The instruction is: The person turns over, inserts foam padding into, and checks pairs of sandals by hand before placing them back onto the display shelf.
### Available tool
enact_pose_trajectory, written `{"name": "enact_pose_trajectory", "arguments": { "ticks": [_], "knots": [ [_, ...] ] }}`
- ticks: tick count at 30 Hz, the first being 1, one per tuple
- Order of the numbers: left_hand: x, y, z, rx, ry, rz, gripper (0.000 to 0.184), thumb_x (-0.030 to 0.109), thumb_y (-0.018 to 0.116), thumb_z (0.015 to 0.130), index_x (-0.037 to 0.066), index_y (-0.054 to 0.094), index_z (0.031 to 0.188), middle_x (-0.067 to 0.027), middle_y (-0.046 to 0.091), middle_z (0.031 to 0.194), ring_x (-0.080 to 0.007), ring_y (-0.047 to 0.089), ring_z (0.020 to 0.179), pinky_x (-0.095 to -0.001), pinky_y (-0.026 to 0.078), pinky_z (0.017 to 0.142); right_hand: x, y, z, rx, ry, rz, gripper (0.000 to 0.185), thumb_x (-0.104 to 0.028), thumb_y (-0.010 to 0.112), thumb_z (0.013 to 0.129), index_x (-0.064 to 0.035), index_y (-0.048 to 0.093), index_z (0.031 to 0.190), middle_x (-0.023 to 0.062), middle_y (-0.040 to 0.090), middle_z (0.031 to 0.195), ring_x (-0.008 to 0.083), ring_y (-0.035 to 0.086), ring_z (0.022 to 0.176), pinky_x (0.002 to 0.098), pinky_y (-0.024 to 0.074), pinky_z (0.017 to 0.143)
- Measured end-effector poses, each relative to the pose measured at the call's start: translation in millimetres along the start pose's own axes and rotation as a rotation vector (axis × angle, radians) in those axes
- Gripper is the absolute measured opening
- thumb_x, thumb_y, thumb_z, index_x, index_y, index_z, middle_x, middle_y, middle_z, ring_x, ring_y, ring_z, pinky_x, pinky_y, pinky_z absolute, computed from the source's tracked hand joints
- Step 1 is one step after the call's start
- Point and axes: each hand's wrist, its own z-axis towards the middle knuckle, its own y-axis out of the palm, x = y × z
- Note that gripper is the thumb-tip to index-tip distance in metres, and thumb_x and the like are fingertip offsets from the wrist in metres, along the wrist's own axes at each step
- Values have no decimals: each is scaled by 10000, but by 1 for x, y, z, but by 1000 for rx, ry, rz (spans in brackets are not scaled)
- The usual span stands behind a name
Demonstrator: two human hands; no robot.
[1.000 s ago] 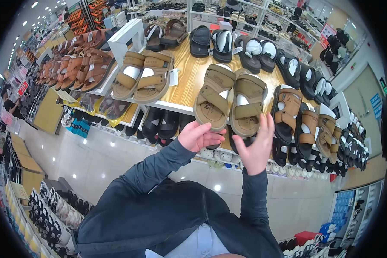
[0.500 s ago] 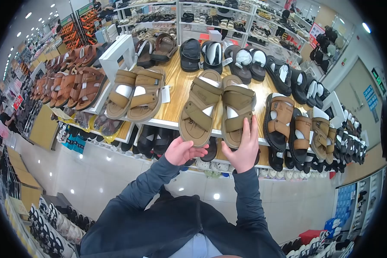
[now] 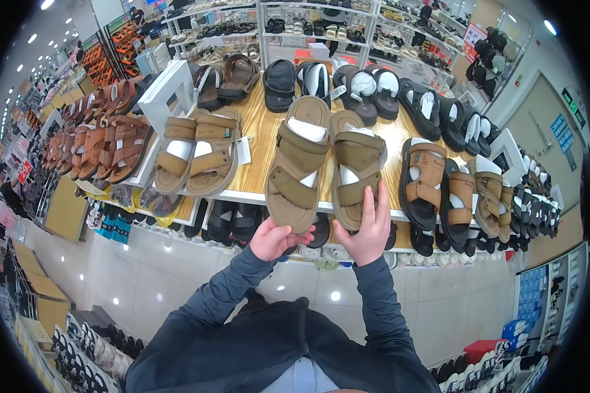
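A pair of olive-brown sandals with crossed straps and white paper stuffing lies in front of me at the shelf edge. My left hand (image 3: 276,240) pinches the toe of the left sandal (image 3: 291,198), thumb on top and fingers beneath; this sandal looks slightly raised. Around the toe end of the right sandal (image 3: 357,165) is my right hand (image 3: 366,230), with fingers along its outer side and strap and the thumb by the toe. To the left stands a lighter tan pair (image 3: 211,157) with a white tag. Brown sandals with black soles (image 3: 427,187) are close on the right.
Black sandals (image 3: 280,85) line the back of the wooden display top (image 3: 250,134). A white frame stand (image 3: 167,95) rises at left, beside reddish-brown sandals (image 3: 128,147). More footwear fills the lower shelf (image 3: 233,219). Tiled floor (image 3: 177,262) surrounds me.
My left thumb has closed onto the left sandal's toe, and that sandal has come up slightly toward me. My right hand has stayed at the right sandal. The view has shifted a little.
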Motion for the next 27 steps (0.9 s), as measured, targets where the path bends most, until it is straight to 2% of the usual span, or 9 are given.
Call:
{"name": "enact_pose_trajectory", "arguments": {
  "ticks": [1, 4, 9, 12, 16, 23, 27],
  "knots": [
    [1, 2, 0, 8, 1, 10, 490, 180, 510, 1016, -60, 458, 1440, -288, 634, 1310, -353, 683, 1126, -465, 554, 978, -1, 0, 1, -5, 10, -4, 983, -249, 875, 653, -29, 436, 1505, 324, 378, 1547, 505, 453, 1375, 544, 424, 1089],
    [5, 7, 1, 3, 5, -82, 446, 110, 433, 1027, -70, 456, 1435, -300, 632, 1297, -372, 688, 1111, -471, 560, 982, -8, -5, 7, -40, 53, -34, 944, -251, 857, 691, -17, 441, 1504, 299, 381, 1561, 485, 468, 1364, 513, 437, 1083],
    [18, 14, 4, 51, -61, -116, 423, 184, 448, 1063, -65, 482, 1403, -277, 658, 1260, -340, 715, 1056, -426, 591, 924, -20, -11, 14, -88, 110, -59, 889, -257, 848, 751, -22, 444, 1508, 270, 384, 1574, 458, 477, 1363, 490, 439, 1085],
    [25, 22, 5, 87, -74, -113, 422, 195, 439, 1072, -63, 483, 1403, -273, 658, 1260, -336, 718, 1047, -416, 595, 914, -21, -10, 15, -81, 123, -37, 899, -270, 864, 728, -29, 462, 1495, 286, 392, 1546, 461, 455, 1377, 517, 418, 1092],
    [25, 24, 8, 73, -67, -60, 470, 270, 462, 1082, -60, 477, 1417, -251, 652, 1283, -327, 714, 1070, -408, 597, 923, -21, -11, 20, -100, 115, -55, 890, -275, 866, 742, -27, 460, 1494, 285, 394, 1541, 462, 461, 1370, 516, 420, 1094],
    [28, 24, 11, 113, -59, -59, 462, 274, 442, 1095, -60, 495, 1409, -248, 666, 1261, -331, 714, 1072, -401, 601, 918, -15, -12, 22, -110, 87, -20, 880, -277, 860, 766, -26, 444, 1500, 290, 391, 1538, 471, 453, 1378, 511, 417, 1110],
    [28, 27, 12, 140, -80, -72, 483, 341, 448, 1107, -48, 509, 1387, -231, 678, 1234, -315, 722, 1039, -392, 609, 888, -13, -11, 19, -102, 78, -11, 877, -281, 858, 772, -26, 442, 1500, 288, 388, 1540, 471, 453, 1378, 510, 423, 1107]
  ]
}}
